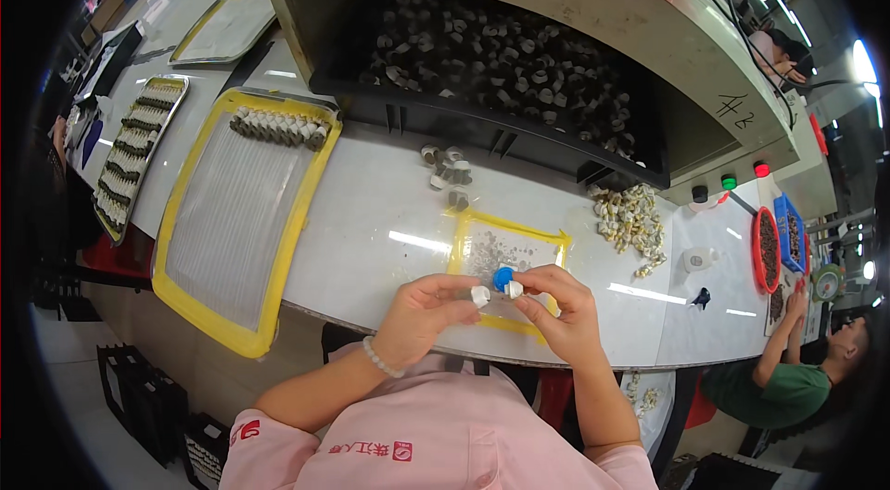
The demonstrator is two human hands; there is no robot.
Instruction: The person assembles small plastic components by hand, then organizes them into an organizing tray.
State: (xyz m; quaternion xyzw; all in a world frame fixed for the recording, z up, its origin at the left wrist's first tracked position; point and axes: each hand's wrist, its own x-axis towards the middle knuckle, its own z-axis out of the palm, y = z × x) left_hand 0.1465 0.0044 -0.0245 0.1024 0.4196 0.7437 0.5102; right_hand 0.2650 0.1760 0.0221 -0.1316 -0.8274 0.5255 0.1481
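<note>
My left hand (428,312), with a beaded bracelet at the wrist, pinches a small white cylindrical part (480,296) between thumb and fingers. Close beside it, my right hand (562,312) grips another small white piece (514,290). A round blue piece (502,278) shows at the right fingertips; whether it is held or lies behind them I cannot tell. Under both hands is a yellow-taped rectangle (461,244) on the table, speckled with grey marks. Beyond it sits a small group of white-and-dark parts (451,171).
A black bin (501,140) full of similar parts stands under a metal housing. Left lies a yellow-edged tray (232,221) with a row of parts (278,127); farther left is a filled tray (139,152). Right are a pale heap (630,219), a bottle (700,258) and a seated person (774,388).
</note>
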